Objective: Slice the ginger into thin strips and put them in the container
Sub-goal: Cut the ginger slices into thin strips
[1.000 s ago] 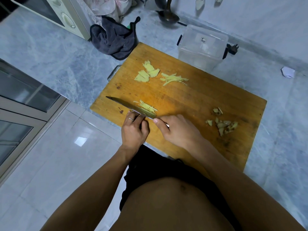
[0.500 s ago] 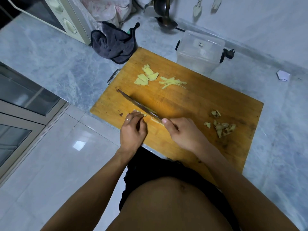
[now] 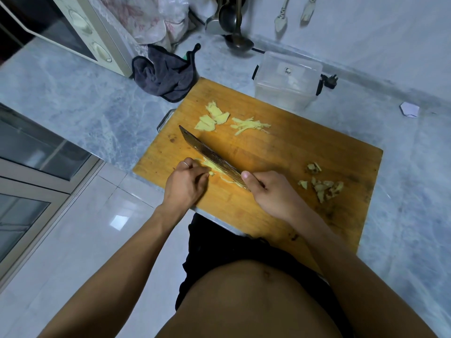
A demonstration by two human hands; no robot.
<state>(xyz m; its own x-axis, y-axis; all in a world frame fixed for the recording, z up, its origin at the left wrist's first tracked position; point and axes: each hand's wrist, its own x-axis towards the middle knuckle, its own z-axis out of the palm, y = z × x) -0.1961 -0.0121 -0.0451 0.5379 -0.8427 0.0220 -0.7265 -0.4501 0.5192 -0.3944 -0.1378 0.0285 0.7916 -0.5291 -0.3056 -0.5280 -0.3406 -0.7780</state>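
Knife (image 3: pixel 210 157) is gripped by right hand (image 3: pixel 271 193), blade across ginger (image 3: pixel 211 167) at board (image 3: pixel 292 152) centre. Ginger is pinned by left hand (image 3: pixel 185 184) fingertips, curled.

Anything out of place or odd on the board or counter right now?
Mostly tidy. The cutting board juts past the counter's front edge at its near corner, over the floor. The clear container has its lid on, so strips cannot go in yet. Brownish ginger scraps lie apart at the right.

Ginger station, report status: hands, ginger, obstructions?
Right hand grips knife; left hand pins ginger. Mid-slicing on board. Container closed, nothing blocking.
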